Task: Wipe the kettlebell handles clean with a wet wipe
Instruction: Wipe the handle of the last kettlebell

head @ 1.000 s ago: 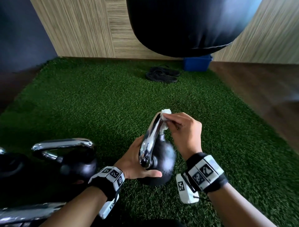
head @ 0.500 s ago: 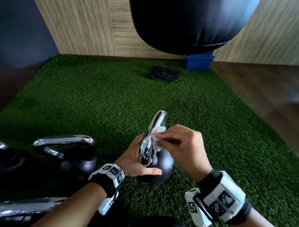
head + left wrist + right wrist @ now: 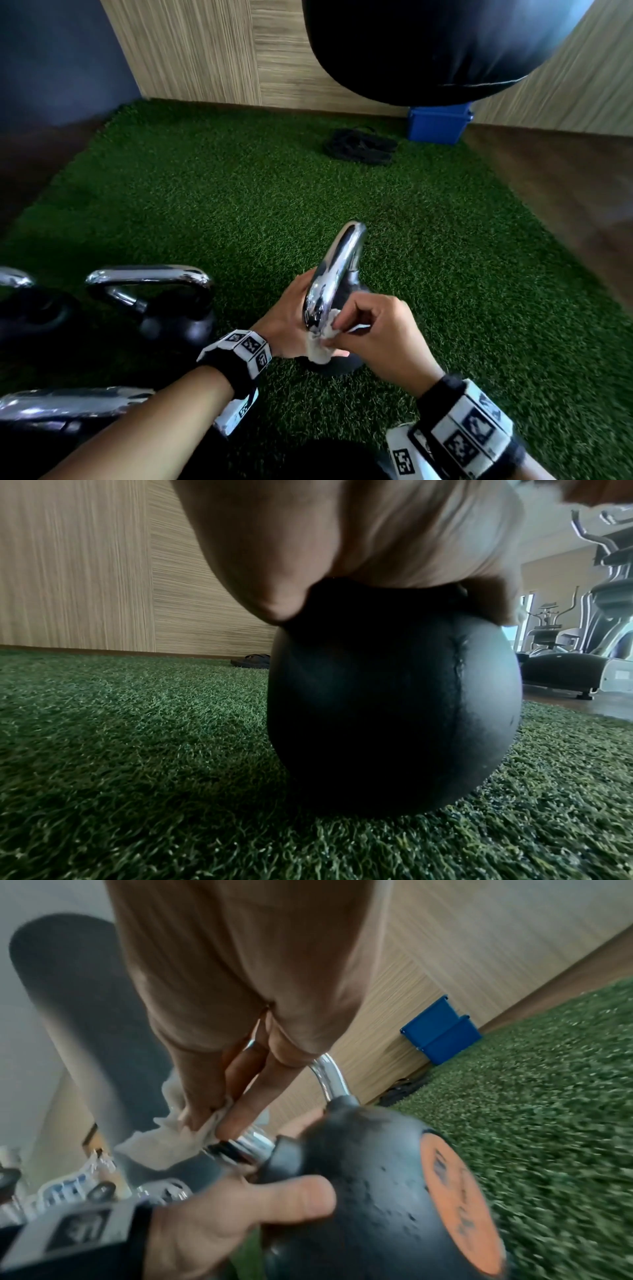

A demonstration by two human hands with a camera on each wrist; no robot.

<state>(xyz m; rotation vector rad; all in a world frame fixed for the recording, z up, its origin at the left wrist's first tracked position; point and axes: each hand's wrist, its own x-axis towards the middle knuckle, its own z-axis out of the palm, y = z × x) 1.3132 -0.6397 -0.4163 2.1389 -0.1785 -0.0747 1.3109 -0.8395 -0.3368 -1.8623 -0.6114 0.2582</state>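
Note:
A black kettlebell (image 3: 394,702) with a chrome handle (image 3: 337,270) stands on green turf in front of me. My left hand (image 3: 291,325) grips its body from the left, thumb across the near side (image 3: 260,1199). My right hand (image 3: 373,329) pinches a white wet wipe (image 3: 322,346) against the near, lower end of the handle where it meets the body (image 3: 253,1144). The wipe (image 3: 171,1139) bunches around my fingertips. An orange round label (image 3: 462,1204) shows on the kettlebell's side.
Another black kettlebell (image 3: 171,308) with a chrome handle stands to the left, with more chrome handles at the left edge (image 3: 68,407). A black punching bag (image 3: 428,44) hangs ahead. Black sandals (image 3: 359,147) and a blue bin (image 3: 438,126) lie by the wood-panel wall.
My right hand slid the wipe down the handle from its top end to the near base. The left hand kept its hold on the kettlebell body.

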